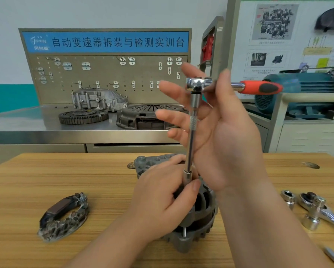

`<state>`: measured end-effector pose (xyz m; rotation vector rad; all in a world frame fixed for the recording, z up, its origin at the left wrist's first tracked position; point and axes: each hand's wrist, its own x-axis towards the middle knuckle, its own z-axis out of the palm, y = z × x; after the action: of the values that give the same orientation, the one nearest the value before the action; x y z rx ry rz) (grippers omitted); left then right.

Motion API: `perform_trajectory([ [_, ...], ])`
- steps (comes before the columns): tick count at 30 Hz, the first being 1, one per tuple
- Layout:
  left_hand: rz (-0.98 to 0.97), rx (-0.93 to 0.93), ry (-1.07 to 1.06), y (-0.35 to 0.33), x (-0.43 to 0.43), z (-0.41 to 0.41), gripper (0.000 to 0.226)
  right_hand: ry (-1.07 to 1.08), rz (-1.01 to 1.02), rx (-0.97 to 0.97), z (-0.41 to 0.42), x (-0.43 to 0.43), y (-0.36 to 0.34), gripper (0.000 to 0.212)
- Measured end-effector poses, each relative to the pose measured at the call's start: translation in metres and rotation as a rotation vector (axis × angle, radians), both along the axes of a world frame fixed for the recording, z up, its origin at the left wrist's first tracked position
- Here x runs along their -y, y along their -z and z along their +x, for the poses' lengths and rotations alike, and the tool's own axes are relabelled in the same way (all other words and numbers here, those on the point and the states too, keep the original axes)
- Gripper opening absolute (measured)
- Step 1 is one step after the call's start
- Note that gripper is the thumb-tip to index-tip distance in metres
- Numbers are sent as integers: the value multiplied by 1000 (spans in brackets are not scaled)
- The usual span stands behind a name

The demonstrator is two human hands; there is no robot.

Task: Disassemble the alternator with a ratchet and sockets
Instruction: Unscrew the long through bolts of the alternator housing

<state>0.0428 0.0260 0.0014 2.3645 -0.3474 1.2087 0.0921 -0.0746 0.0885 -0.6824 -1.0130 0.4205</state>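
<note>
Alternator (202,213) is standing on end in the middle of the wooden table (46,180), right in front of me. My left hand (160,200) is wrapped over its top, fingers curled round the housing and thumb sitting just beside the socket (187,176). The extension bar (191,144) goes straight up from there to the ratchet (238,87), red handle sticking out to my right. My right hand (224,136) is up behind the bar with the fingers spread and mostly straight, not gripping anything (can't tell if the palm actually touches the bar). A crescent-shaped part (63,217) lies off to the left, and a chrome ratchet (317,207) sits at the right edge.
</note>
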Motion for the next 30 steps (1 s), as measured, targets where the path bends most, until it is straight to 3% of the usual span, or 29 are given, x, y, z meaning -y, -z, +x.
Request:
perform_trajectory([
  [5, -5, -20, -12, 0, 0, 1, 37, 276, 91, 191, -2, 3, -2, 25],
  [9, 9, -8, -24, 0, 1, 0, 39, 66, 62, 108, -4, 4, -5, 27],
  [12, 6, -6, -3, -1, 1, -1, 38, -47, 22, 14, -1, 5, -5, 39],
  [16, -16, -5, -9, 0, 1, 0, 34, -31, -50, -3, 1, 3, -3, 49],
  [21, -30, -10, 2, 1, 0, 1, 37, 188, 42, 146, -2, 3, -4, 25],
  [24, -11, -2, -21, 0, 1, 1, 37, 76, 65, 91, -3, 3, -5, 25],
  [30, -22, -7, 6, -1, 1, -1, 47, -110, -61, -55, 1, 3, -3, 49],
])
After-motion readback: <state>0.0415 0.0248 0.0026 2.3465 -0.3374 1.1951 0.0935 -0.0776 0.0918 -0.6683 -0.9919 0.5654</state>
